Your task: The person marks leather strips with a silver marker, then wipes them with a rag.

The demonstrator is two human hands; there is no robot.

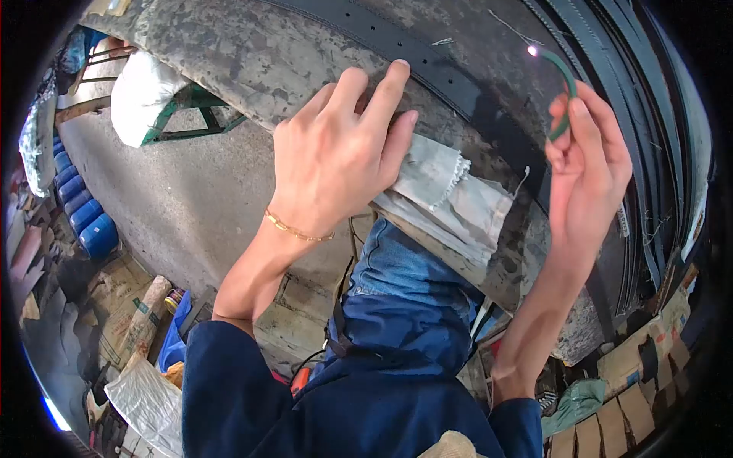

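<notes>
My right hand (588, 164) is raised over the right side of the worktable, pinching a curved green piece of mosquito coil (569, 76) with a brightly glowing tip. A pale loose thread (508, 27) lies close to that tip. My left hand (336, 145) rests palm down on the worktable (229, 61), fingers apart and nothing visible in them. Its index fingertip reaches the dark strap with punched holes (382, 34), which runs across the table. Beside the left thumb, a folded whitish cloth (450, 202) hangs at the table's near edge.
Many dark stitched straps (637, 153) lie bunched along the right. A white sack (145, 95) sits by a green metal frame (202, 107) at left. Blue cylinders (99, 235) line the floor. Cardboard (634, 416) and scraps lie at both lower sides.
</notes>
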